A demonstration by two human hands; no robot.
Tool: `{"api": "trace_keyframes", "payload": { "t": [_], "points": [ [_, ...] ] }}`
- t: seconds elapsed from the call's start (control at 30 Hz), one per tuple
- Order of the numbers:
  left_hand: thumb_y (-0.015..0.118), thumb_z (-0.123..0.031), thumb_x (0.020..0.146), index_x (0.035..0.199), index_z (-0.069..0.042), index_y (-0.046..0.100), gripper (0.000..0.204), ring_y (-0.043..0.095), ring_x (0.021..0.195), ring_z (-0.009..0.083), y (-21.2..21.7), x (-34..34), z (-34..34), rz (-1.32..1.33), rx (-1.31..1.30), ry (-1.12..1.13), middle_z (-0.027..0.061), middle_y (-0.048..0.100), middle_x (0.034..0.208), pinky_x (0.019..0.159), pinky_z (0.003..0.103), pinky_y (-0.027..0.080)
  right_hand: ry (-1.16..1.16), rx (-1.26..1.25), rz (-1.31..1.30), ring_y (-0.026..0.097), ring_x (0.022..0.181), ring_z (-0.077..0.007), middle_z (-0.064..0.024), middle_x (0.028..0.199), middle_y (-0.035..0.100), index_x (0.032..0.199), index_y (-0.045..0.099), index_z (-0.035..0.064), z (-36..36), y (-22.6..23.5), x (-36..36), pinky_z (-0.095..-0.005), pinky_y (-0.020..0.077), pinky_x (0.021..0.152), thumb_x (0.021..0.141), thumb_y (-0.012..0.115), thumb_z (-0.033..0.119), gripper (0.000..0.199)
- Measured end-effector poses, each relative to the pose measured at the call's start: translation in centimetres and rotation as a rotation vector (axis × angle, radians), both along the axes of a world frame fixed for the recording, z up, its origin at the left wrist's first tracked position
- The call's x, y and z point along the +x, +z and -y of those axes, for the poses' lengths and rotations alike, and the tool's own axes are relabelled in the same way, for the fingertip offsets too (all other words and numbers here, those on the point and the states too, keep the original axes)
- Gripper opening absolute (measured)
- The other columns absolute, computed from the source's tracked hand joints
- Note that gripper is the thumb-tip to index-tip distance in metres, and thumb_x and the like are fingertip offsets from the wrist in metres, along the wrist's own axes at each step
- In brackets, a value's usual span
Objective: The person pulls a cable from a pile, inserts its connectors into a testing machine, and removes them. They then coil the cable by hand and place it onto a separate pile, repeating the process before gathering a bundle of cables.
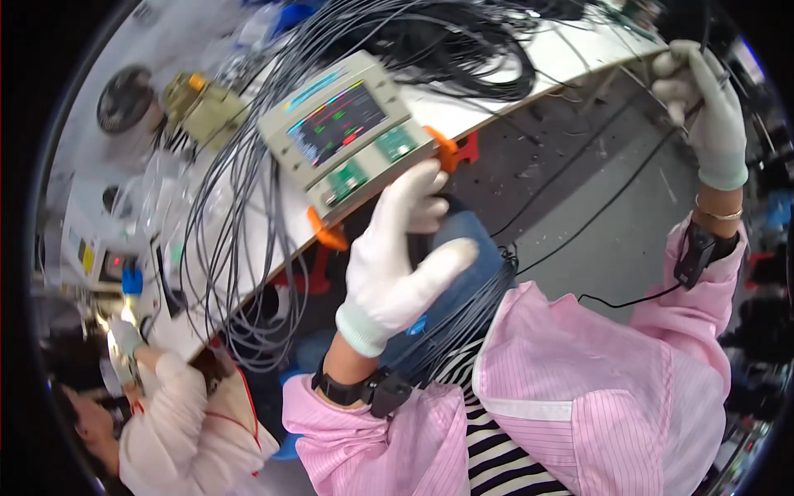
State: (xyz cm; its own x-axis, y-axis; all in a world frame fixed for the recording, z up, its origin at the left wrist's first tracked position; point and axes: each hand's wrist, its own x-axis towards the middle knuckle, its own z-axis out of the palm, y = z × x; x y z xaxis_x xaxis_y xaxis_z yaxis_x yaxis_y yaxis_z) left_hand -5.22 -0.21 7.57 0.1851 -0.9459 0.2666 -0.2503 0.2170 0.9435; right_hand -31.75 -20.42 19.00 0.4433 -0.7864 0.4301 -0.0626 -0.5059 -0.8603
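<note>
Right fingers curl round a thin dark cable while the left fingers spread beside a beige box

In the head view, the white-gloved right hand (707, 103) is up at the far right, its fingers bent closed around the thin dark cable (653, 155). From those fingers the cable runs down and to the left, over the grey floor (595, 248), toward a bundle of thin grey cables (471, 318) below and right of the left fingers.

The white-gloved left hand (376, 285) holds nothing: its fingers are loosely extended, slightly blurred, with the thumb well apart from them. Just above and left of these fingertips sits the boxy beige device with a dark colour screen (356, 153); whether they touch its lower edge, I cannot tell. Two small green circuit boards (397, 142) lie along the device's near side, close above the left fingers. One bright orange plastic corner piece (442, 149) is right by the fingertips, and a second orange corner piece (328, 231) is to their left.

Farther left of the left fingers, many looping grey cables (240, 223) hang over the edge of the white tabletop (571, 50). Above and right of them is a coil of black cable (488, 66). Well below and left of them, another person in a pale sleeve (178, 393) works at the table.
</note>
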Motion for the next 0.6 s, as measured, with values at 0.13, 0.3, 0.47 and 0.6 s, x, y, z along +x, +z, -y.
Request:
{"api": "trace_keyframes", "payload": {
  "t": [0.13,0.3,0.47,0.6],
  "points": [
    [0.070,-0.039,0.062,0.134,-0.002,0.018,0.096,0.045,0.111,0.0306,2.3,-6.1,5.7,0.318,-0.070,-0.150,0.0208,0.035,0.130,0.091,0.038,0.038,0.120,0.040,0.224,0.059,0.076,-0.0146,-0.0123,0.095,0.057,0.105,0.048,-0.0023,-3.7,-0.6,3.1,-0.0203,0.0443,0.062,0.094,0.034,0.020,0.029],
    [0.065,-0.046,0.063,0.137,-0.003,0.002,0.106,0.033,0.121,0.0361,-5.1,-10.8,12.8,0.448,0.106,-0.152,0.0235,0.025,0.135,0.097,0.038,0.032,0.083,-0.258,-0.105,0.060,0.078,-0.0139,-0.0081,0.084,0.060,0.099,0.049,-0.0012,-2.5,-11.3,3.9,-0.0260,0.0492,0.068,0.089,0.042,0.011,0.017],
    [0.067,-0.044,0.064,0.137,-0.004,0.005,0.104,0.041,0.115,0.0373,-8.7,-5.9,9.8,0.564,0.504,-0.228,0.0269,0.026,0.133,0.094,0.037,0.035,-0.251,0.156,-0.172,0.058,0.081,-0.0153,-0.0091,0.094,0.057,0.095,0.049,-0.0014,5.3,-23.4,-3.5,-0.0288,0.0488,0.074,0.092,0.039,0.014,0.018],
    [0.065,-0.046,0.062,0.137,-0.003,0.003,0.106,0.034,0.121,0.0370,-5.3,-6.5,10.6,0.510,0.299,-0.169,0.0260,0.026,0.134,0.096,0.038,0.033,-0.163,0.298,0.342,0.059,0.083,-0.0202,-0.0120,0.095,0.057,0.096,0.047,-0.0006,3.6,-16.6,-1.0,-0.0321,0.0498,0.075,0.093,0.036,0.014,0.019]
  ]
}}
